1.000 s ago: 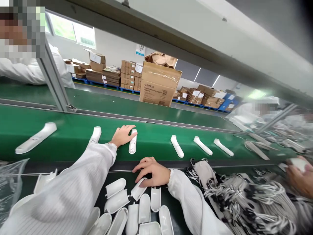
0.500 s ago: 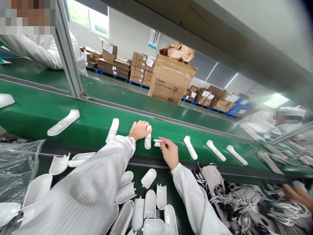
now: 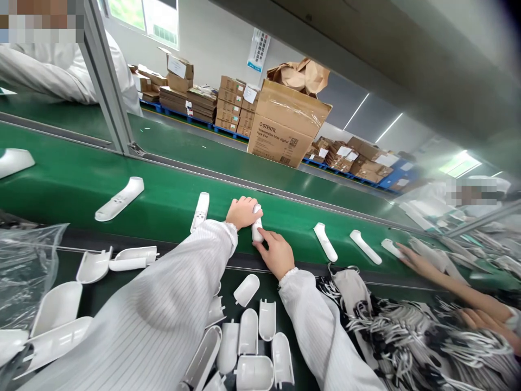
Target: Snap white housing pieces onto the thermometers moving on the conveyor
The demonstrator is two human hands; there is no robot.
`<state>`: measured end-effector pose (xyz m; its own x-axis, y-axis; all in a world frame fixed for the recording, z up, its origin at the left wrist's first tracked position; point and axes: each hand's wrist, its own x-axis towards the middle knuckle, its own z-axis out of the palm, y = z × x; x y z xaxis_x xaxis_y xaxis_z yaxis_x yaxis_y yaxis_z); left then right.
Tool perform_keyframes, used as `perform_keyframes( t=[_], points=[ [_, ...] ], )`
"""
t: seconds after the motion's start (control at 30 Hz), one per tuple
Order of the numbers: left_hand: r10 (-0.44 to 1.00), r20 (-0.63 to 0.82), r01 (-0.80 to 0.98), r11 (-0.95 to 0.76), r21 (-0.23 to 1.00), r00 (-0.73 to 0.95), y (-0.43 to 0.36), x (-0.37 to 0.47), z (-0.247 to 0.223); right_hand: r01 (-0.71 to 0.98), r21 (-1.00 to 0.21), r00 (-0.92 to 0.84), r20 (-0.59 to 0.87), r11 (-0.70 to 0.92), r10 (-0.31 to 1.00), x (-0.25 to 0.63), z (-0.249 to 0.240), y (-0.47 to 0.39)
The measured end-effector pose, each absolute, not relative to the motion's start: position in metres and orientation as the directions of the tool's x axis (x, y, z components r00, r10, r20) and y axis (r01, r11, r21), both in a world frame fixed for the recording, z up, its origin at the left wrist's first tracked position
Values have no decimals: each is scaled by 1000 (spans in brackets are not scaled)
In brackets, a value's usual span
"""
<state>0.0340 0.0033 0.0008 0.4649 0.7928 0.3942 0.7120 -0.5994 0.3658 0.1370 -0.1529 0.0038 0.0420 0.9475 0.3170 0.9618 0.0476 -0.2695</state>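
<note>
My left hand [image 3: 243, 212] is closed round the upper end of a white plastic housing [image 3: 257, 224] on the green belt [image 3: 163, 201]. At the lower end of that housing, my right hand [image 3: 277, 251] has its thumb and fingers bent against it. Whether a small cover is still between the right fingers is hidden. Left of my hands lies another white housing [image 3: 200, 212] with small openings, partly behind my sleeve. Several white curved covers [image 3: 248, 331] lie on the dark surface below my hands.
More housings [image 3: 325, 243] lie along the belt. At the right, another person's hand [image 3: 415, 260] touches one, beyond bundles of grey straps and cables [image 3: 391, 331]. A metal post [image 3: 108, 81] rises at the left, near a clear plastic bag [image 3: 28, 271].
My right hand has moved left onto the housing, and the white cover it held is no longer visible. The belt's housings appear shifted right. Another person's hand has reached in at the right.
</note>
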Motion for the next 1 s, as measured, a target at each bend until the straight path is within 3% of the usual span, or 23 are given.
perform_keyframes(
  t=[0.13, 0.3, 0.6, 0.73, 0.8, 0.9, 1.0],
  points=[
    [786, 394, 696, -611, 377, 477, 3, 44, -1, 989, -130, 101, 249, -70, 963, 133, 8, -155],
    [781, 385, 688, -619, 379, 492, -1, 56, 1, 992, -54, 126, 178, -118, 976, 137, 15, -168],
    [785, 327, 691, -619, 374, 526, -5, 85, 0, 957, -240, 172, 17, -163, 985, 189, 17, -165],
    [757, 142, 706, -649, 285, 638, -7, 90, 21, 940, -265, 249, 106, -214, 963, 194, 8, -171],
    [738, 116, 704, -670, 234, 664, -5, 78, 35, 942, -293, 241, 256, -162, 936, 191, 5, -177],
    [734, 284, 713, -674, 195, 616, 6, 39, 45, 900, -418, 101, 483, 127, 870, 178, 9, -186],
    [796, 370, 753, -590, 292, 479, 24, -9, 37, 691, -557, -222, 443, 460, 869, 154, 19, -191]
  ],
)
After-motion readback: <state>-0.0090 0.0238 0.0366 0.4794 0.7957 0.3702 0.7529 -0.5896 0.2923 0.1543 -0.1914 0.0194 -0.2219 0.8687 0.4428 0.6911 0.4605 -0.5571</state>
